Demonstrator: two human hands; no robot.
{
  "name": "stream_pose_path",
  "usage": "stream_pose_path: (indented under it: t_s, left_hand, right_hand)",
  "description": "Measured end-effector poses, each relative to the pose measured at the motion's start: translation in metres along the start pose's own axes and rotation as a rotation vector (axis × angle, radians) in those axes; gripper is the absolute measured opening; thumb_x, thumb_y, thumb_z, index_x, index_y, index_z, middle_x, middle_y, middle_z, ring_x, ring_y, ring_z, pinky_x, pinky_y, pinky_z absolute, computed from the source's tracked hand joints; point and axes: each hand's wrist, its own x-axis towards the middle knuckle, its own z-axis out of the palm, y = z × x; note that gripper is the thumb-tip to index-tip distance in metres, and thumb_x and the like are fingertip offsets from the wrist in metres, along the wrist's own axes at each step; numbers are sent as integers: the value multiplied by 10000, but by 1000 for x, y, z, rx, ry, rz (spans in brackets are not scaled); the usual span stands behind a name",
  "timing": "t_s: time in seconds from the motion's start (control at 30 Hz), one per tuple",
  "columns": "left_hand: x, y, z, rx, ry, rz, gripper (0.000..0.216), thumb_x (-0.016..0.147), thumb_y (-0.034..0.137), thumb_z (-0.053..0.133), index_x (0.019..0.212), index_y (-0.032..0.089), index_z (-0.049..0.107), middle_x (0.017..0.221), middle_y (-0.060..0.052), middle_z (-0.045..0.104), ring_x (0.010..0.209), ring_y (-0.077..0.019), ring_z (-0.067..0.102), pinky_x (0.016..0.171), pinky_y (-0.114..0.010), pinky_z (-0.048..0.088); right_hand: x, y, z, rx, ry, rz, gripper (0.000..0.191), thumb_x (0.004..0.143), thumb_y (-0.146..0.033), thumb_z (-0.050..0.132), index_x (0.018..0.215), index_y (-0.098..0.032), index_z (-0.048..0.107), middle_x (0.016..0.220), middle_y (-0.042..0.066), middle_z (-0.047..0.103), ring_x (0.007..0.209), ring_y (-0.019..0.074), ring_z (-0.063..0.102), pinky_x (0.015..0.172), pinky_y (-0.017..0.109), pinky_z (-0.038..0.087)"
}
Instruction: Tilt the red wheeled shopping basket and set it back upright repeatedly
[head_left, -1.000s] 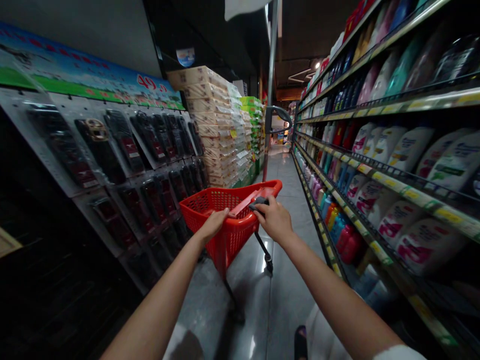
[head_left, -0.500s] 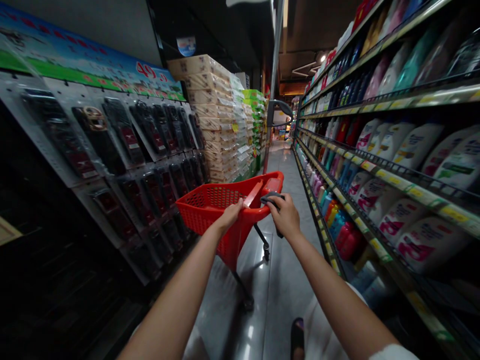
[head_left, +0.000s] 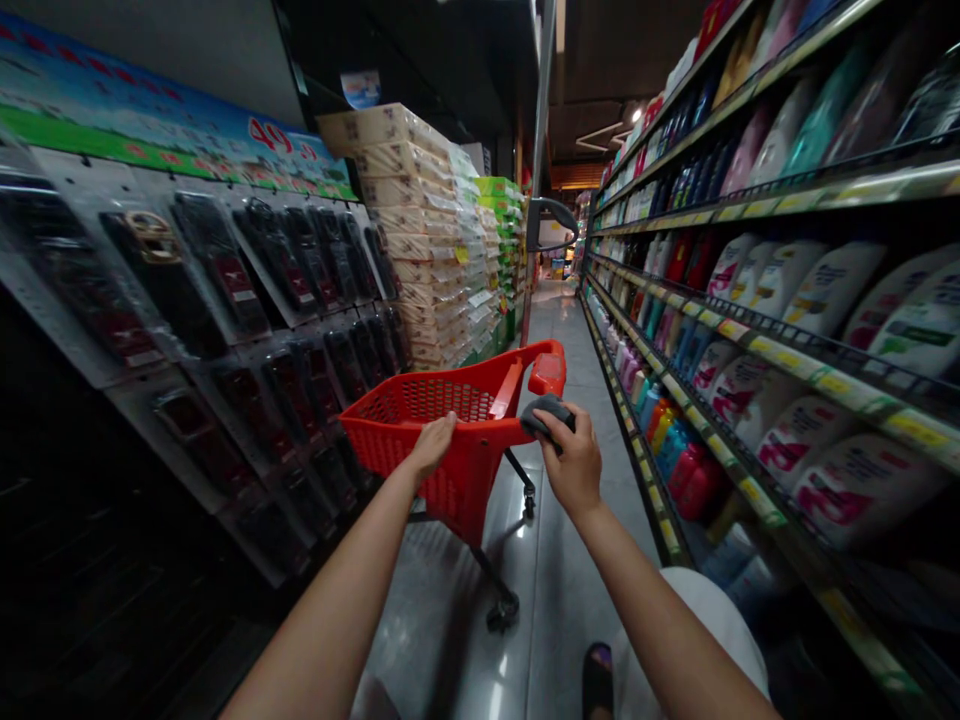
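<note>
In front of me a red plastic shopping cart (head_left: 465, 490) stands tilted on the floor. My left hand (head_left: 433, 445) is closed over the near rim of its basket, fingers partly hidden behind the edge. To the right, my right hand (head_left: 576, 465) grips a bunched dark grey cloth (head_left: 550, 412), which lies against the cart's right corner by the handle. A red block-shaped part (head_left: 547, 373) of the cart shows just above the cloth.
Shelves of bottles (head_left: 810, 270) line the right side. Packaged belts (head_left: 225, 270) hang on the left rack, with stacked cartons (head_left: 409, 230) behind. A metal pole (head_left: 541, 130) rises beyond the cart. A round white stool-like thing (head_left: 716, 610) is at lower right.
My left hand has slid leftward along the rim, away from the handle corner. The cart has turned slightly, and more of the cloth shows in my right hand.
</note>
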Motion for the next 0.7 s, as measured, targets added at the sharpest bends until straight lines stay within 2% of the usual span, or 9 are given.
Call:
stream_pose_path:
  t_s: [0.1,0.17,0.27,0.33,0.43,0.5,0.57,0.7]
  left_hand:
    - [3,5,11,44,-14,-7,612,964,488,113,973,213,659,1130,-58,695,1171,-210,569,1134,-440,287]
    - [5,11,17,72,-25,-12,601,969,473,111,1026,212,650,1181,-60,676,1217,-218,540,1160,-475,222]
    - [7,17,23,111,-47,-17,595,973,444,107,1090,201,637,1238,-70,647,1269,-234,502,1178,-510,134]
    - [9,20,26,135,-66,-15,600,975,434,99,1131,201,630,1257,-69,635,1281,-235,490,1181,-506,116]
    - [11,26,32,163,-86,-9,619,977,428,73,1209,209,603,1287,-60,616,1288,-224,480,1178,-458,159]
    - [13,30,36,181,-94,-7,631,976,433,63,1248,210,586,1298,-64,608,1278,-227,485,1155,-427,221]
    - [15,34,40,196,-102,-5,637,973,444,64,1269,210,578,1287,-71,613,1263,-236,496,1125,-410,272]
    - [17,41,43,210,-115,5,621,975,441,69,1299,255,565,1285,-48,621,1266,-235,496,1116,-403,279]
  right_hand:
    - [-7,7,20,-5,152,73,343,901,-250,548,1233,-272,631,1294,105,458,1210,243,488,1004,416,461]
    - [-17,10,31,-46,209,63,380,892,-253,563,1270,-262,607,1336,127,400,1267,271,434,1022,453,443]
    - [-25,21,35,-76,172,-41,372,892,-216,555,1249,-294,623,1354,113,370,1298,274,401,1032,465,431]
    - [-21,31,31,-36,168,-55,367,899,-200,535,1235,-314,632,1330,94,394,1278,249,426,1039,444,430]
    - [-8,40,31,17,266,83,393,908,-236,520,1288,-302,595,1308,96,400,1250,232,455,1041,424,432]
    - [-6,38,39,-11,317,188,404,915,-256,500,1311,-274,581,1318,114,376,1256,239,448,1042,431,428]
    - [-11,34,49,-61,286,223,391,919,-244,477,1287,-253,607,1335,128,355,1280,250,420,1048,440,416]
    - [-27,39,54,-72,36,106,394,890,-168,475,1209,-300,665,1309,98,402,1275,236,421,1051,436,404]
